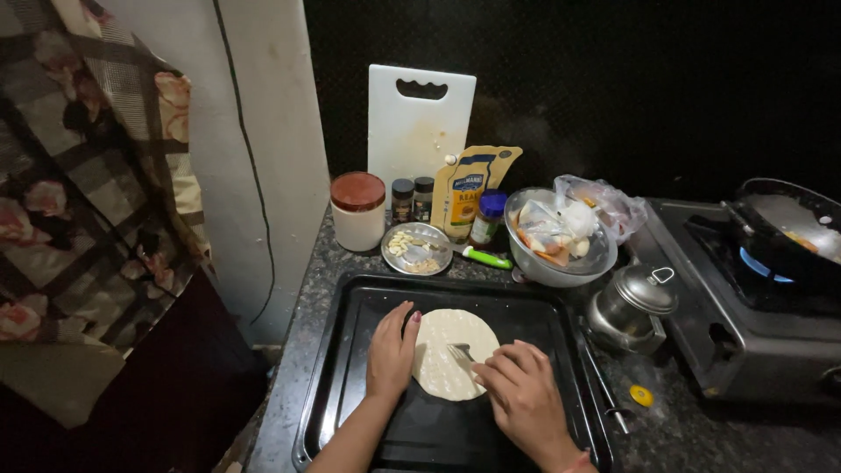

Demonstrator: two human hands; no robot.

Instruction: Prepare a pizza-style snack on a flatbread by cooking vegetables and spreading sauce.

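— Centre of frame? 
— Round disc of pale dough [454,353], flat on a black baking tray [350,385], tray on a dark speckled table [692,434].

— Hands? 
— Left hand [392,350] spread flat, fingers together, pressed against the disc's left edge. Right hand [523,398] closed around a fork [462,353], tines down on the middle of the dough.

— Behind the tray? 
— Close along its far rim: small steel plate [417,249] of pale chopped pieces, green-handled tool [484,257] just beside it, steel bowl [561,238] heaped with plastic-wrapped food. Further back: white jar with a red lid [357,211], two dark-capped spice jars [413,200], yellow squeeze pouch [469,194], blue-capped bottle [487,217]. White cutting board [419,123] upright against the black wall.

— To the right? 
— Lidded steel pot [632,307] just beside the tray's right rim, near the right wrist. Thin dark utensil [604,381] along that rim, small yellow cap [642,396] near it. Beyond, gas stove [745,333] with a blue flame under a dark pan [788,223].

— To the left? 
— White wall, then flowered checked cloth [79,193] hanging well apart from the tray.

— Anything blocking the dough? 
— Only the two hands; rest of the tray bare around it.
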